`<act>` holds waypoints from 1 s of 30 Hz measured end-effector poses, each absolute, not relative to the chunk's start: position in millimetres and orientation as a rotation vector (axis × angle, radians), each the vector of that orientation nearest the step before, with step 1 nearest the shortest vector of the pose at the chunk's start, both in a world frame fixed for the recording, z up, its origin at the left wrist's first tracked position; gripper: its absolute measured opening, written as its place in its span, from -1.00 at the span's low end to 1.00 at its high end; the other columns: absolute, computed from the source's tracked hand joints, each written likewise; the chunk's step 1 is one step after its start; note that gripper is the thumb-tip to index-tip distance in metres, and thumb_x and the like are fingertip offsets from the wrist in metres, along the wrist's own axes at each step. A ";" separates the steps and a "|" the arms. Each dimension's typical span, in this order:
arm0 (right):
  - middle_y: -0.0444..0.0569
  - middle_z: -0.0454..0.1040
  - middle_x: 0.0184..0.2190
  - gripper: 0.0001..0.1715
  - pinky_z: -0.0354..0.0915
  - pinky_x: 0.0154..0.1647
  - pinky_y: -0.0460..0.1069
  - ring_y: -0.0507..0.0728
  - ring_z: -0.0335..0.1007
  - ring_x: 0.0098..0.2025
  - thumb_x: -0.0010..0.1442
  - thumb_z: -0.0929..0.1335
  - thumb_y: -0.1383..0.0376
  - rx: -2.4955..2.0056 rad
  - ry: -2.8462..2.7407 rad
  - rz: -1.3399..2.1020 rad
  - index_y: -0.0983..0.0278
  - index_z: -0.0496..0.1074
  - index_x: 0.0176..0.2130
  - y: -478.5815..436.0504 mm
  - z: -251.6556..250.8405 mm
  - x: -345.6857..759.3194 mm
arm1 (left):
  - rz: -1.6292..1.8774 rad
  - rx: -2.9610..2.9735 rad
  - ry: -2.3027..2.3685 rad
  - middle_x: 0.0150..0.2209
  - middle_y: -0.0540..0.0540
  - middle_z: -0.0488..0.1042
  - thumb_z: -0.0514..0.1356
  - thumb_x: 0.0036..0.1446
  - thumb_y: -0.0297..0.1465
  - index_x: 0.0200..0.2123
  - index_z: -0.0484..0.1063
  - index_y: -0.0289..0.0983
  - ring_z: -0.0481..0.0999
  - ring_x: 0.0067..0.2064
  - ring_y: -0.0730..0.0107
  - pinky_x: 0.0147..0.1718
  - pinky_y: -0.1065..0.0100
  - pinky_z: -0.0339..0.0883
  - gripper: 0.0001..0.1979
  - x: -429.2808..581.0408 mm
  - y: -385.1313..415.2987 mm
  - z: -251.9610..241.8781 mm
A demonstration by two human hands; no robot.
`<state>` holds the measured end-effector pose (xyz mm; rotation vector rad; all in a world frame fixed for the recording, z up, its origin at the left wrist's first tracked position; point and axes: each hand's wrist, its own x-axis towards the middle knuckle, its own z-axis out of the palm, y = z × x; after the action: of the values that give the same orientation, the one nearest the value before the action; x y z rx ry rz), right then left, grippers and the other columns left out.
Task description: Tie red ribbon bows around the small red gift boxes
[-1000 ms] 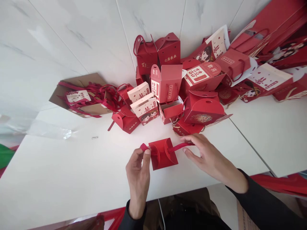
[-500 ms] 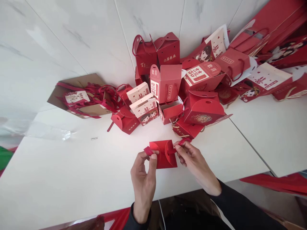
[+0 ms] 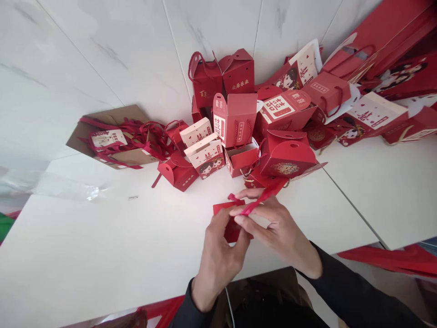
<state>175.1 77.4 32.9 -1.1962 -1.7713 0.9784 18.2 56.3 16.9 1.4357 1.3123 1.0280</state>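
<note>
A small red paper box [image 3: 221, 208] sits on the white table [image 3: 102, 246] near its front edge, mostly hidden by my hands. A red ribbon [image 3: 264, 197] runs across the top of the box and out to the upper right. My left hand [image 3: 220, 255] is closed over the box, its fingers pinching the ribbon at the middle. Just to the right, my right hand [image 3: 276, 228] also pinches the ribbon, thumb and fingers closed on it. Both hands touch each other above the box.
A heap of red and cream gift boxes [image 3: 239, 118] and bags [image 3: 368, 114] stands behind my hands against the marbled wall. A brown cardboard box [image 3: 112, 136] with red ribbons lies at the left. Clear plastic film [image 3: 64, 187] lies on the table's left side.
Both hands have come together over the box. The ribbon ends that were held out at the left and right sides are now crossed above the box.
</note>
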 end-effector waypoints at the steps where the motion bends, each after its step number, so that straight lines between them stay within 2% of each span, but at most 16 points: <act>1: -0.01 0.51 0.10 -0.78 0.29 0.26 0.18 0.24 0.39 0.19 0.40 0.36 0.14 -1.145 -1.874 0.984 0.10 0.61 -0.10 81.4 34.5 175.5 | 1.012 1.415 1.297 -0.29 -0.08 0.57 0.21 0.28 -0.27 -0.14 0.54 -0.24 0.51 -0.29 0.30 -0.30 0.33 0.39 -0.80 18.7 56.3 17.2; 5: 0.03 0.57 0.04 -0.62 0.15 0.33 0.27 0.24 0.46 0.10 0.42 0.34 0.10 -1.067 -2.157 0.948 0.19 0.46 0.13 95.6 38.1 181.5 | 1.009 1.177 1.332 -0.51 0.00 0.43 0.12 0.35 -0.12 -0.42 0.46 -0.26 0.35 -0.47 0.42 -0.44 0.39 0.26 -0.60 15.1 57.6 18.8; 7: 0.03 0.60 -0.04 -0.67 0.15 0.31 0.28 0.25 0.48 0.02 0.43 0.32 0.14 -1.070 -2.216 0.839 0.21 0.47 0.10 97.9 39.4 186.6 | 1.008 1.123 1.324 -0.50 -0.01 0.46 0.11 0.35 -0.11 -0.45 0.47 -0.26 0.37 -0.45 0.43 -0.39 0.38 0.29 -0.57 11.5 59.3 21.0; 10: -0.05 0.60 -0.24 -0.75 0.36 0.00 0.11 0.17 0.49 -0.20 0.45 0.28 0.19 -1.170 -2.199 0.904 0.17 0.53 -0.09 94.3 44.4 194.9 | 1.038 1.032 1.277 -0.39 -0.06 0.56 0.14 0.35 -0.13 -0.29 0.56 -0.26 0.50 -0.32 0.36 -0.21 0.34 0.38 -0.65 6.7 61.3 23.5; 12: -0.09 0.56 -0.33 -0.78 0.35 -0.20 0.03 0.13 0.46 -0.30 0.42 0.30 0.20 -1.219 -2.227 1.045 0.16 0.53 -0.20 90.5 48.7 200.2 | 1.044 0.968 1.218 -0.32 -0.09 0.59 0.21 0.30 -0.15 -0.19 0.56 -0.25 0.55 -0.25 0.30 -0.14 0.28 0.41 -0.71 4.2 62.0 23.1; 13: -0.10 0.53 -0.37 -0.77 0.33 -0.25 0.01 0.12 0.44 -0.33 0.40 0.32 0.21 -1.217 -2.279 1.107 0.17 0.53 -0.27 89.0 50.4 202.6 | 1.038 0.957 1.194 -0.30 -0.10 0.60 0.25 0.26 -0.17 -0.18 0.56 -0.25 0.56 -0.23 0.29 -0.14 0.27 0.42 -0.74 3.0 62.2 22.3; 15: -0.09 0.49 -0.39 -0.73 0.31 -0.24 0.03 0.15 0.43 -0.31 0.37 0.35 0.21 -1.176 -2.401 1.176 0.18 0.51 -0.37 87.4 52.0 206.5 | 1.020 1.002 1.185 -0.28 -0.11 0.61 0.31 0.20 -0.23 -0.25 0.55 -0.25 0.56 -0.23 0.29 -0.16 0.27 0.42 -0.80 0.8 62.6 20.0; 16: -0.07 0.50 -0.35 -0.75 0.33 -0.20 0.05 0.17 0.44 -0.26 0.35 0.37 0.18 -1.169 -2.423 1.190 0.18 0.52 -0.36 87.3 51.9 207.7 | 1.016 1.057 1.207 -0.30 -0.10 0.60 0.32 0.18 -0.27 -0.28 0.55 -0.25 0.55 -0.25 0.30 -0.20 0.29 0.42 -0.84 -0.2 62.9 18.7; 19: -0.01 0.54 -0.14 -0.75 0.34 -0.02 0.12 0.23 0.45 -0.08 0.37 0.36 0.07 -1.251 -2.257 1.207 0.14 0.54 -0.11 88.3 49.4 205.8 | 1.051 1.370 1.330 -0.36 -0.04 0.56 0.27 0.20 -0.42 -0.35 0.50 -0.22 0.53 -0.30 0.36 -0.28 0.35 0.42 -0.95 -1.8 63.5 14.7; 21: 0.00 0.54 -0.04 -0.67 0.32 0.05 0.12 0.23 0.44 0.00 0.46 0.24 0.08 -1.303 -2.085 1.231 0.12 0.49 0.02 90.2 46.1 199.8 | 1.124 1.673 1.385 -0.34 -0.02 0.56 0.20 0.22 -0.53 -0.29 0.52 -0.20 0.55 -0.29 0.38 -0.28 0.38 0.43 -0.87 -1.6 63.7 10.8; 23: -0.01 0.56 -0.08 -0.62 0.33 0.01 0.09 0.20 0.46 -0.04 0.50 0.16 0.16 -1.291 -1.983 1.323 0.14 0.48 0.05 93.7 41.2 191.9 | 1.205 1.897 1.378 -0.27 -0.04 0.59 0.16 0.23 -0.59 -0.19 0.54 -0.17 0.57 -0.24 0.37 -0.24 0.38 0.45 -0.77 -0.4 63.6 5.2; 25: -0.04 0.57 -0.16 -0.65 0.35 -0.07 0.05 0.16 0.48 -0.14 0.48 0.18 0.20 -1.249 -1.946 1.418 0.18 0.50 0.01 98.2 35.6 184.9 | 1.290 1.963 1.366 -0.21 -0.07 0.59 0.17 0.24 -0.60 -0.15 0.56 -0.16 0.58 -0.19 0.35 -0.19 0.36 0.47 -0.73 1.3 63.0 -1.6; 30: -0.11 0.51 -0.37 -0.79 0.27 -0.39 -0.05 0.08 0.36 -0.40 0.35 0.32 0.24 -1.244 -1.913 1.477 0.25 0.52 -0.27 106.1 30.4 179.5 | 1.465 1.910 1.434 -0.23 -0.08 0.56 0.23 0.21 -0.61 -0.13 0.56 -0.19 0.57 -0.18 0.34 -0.20 0.35 0.47 -0.75 4.1 60.7 -13.3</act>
<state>179.5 106.1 30.4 -1.2440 -1.9130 1.4774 4.1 60.7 -13.3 1.9100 1.4343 1.4648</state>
